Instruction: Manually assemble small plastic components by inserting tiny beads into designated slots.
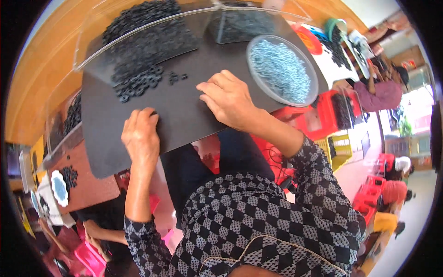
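Note:
Over the dark table board (180, 111), my left hand (140, 136) is closed, its thumb and fingertips pinching a small black part (154, 113) that barely shows. My right hand (229, 100) hovers to the right with curled fingers pointing left; whatever they hold, if anything, is too small to make out. Between and beyond the hands lie a few tiny black pieces (175, 77). Farther left spreads a loose group of black ring-shaped parts (138, 84), running back into a large heap (152, 39). Beyond my right hand stands a round clear tub (315, 87) full of small silvery-blue pins or screws (281, 69).
A clear plastic bin (240, 25) stands at the back. Red stools (314, 117) and a yellow crate (340, 150) are at the right. At the left, another person's arm (106, 233) is beside a brown board (87, 184) with black parts and a white dish (59, 188).

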The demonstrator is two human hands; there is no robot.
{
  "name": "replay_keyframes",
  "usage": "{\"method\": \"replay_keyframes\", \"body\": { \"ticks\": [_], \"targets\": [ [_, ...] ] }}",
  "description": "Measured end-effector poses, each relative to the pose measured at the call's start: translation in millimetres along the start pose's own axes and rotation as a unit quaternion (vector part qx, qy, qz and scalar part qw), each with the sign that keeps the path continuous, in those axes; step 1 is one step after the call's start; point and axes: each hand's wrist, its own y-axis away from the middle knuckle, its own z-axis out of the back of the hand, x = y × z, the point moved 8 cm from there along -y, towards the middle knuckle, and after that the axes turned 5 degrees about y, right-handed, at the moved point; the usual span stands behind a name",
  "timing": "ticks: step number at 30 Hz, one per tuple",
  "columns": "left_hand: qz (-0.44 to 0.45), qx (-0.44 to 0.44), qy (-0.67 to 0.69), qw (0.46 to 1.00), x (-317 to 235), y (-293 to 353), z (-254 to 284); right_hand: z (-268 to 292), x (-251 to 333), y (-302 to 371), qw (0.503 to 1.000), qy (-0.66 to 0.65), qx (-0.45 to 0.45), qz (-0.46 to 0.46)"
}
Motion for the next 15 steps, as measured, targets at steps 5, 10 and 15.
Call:
{"method": "replay_keyframes", "body": {
  "ticks": [5, 10, 15],
  "targets": [
    [0.046, 0.004, 0.068, 0.997, -6, 10, 6, 81, -67, 30, 0.976, 0.183, -0.020, -0.117],
    [0.104, 0.019, 0.143, 0.984, -12, 18, 1, 94, -126, 72, 0.948, 0.230, 0.083, -0.204],
    [0.124, 0.030, 0.196, 0.972, -25, 21, -11, 69, -130, 64, 0.946, 0.263, 0.096, -0.165]
  ]
}}
